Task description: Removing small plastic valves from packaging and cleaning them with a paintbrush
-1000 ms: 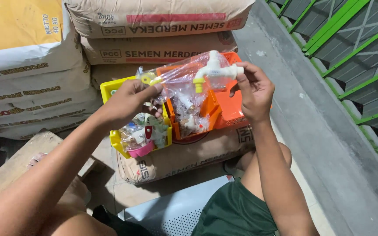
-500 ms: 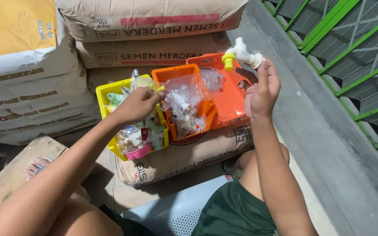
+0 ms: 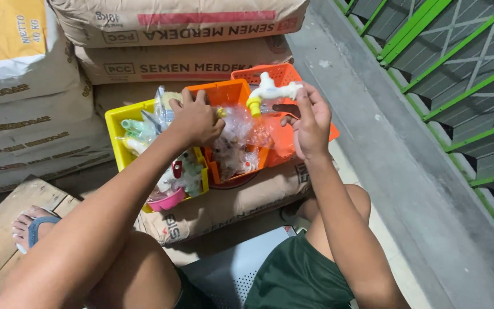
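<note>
while the right hand (image 3: 311,123) grips a white plastic tap (image 3: 270,91) at upper centre, the left hand (image 3: 195,119) clamps the clear bag (image 3: 241,134) in the orange basket (image 3: 227,94), a sorting step that calls next for a careful set-down.

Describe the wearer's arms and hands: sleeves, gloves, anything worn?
Both arms are bare along all that shows, no sleeves in view. The left hand and right hand are bare: no gloves, and no rings, watch or wristbands that I can see. Lower down, dark green shorts show.
</note>
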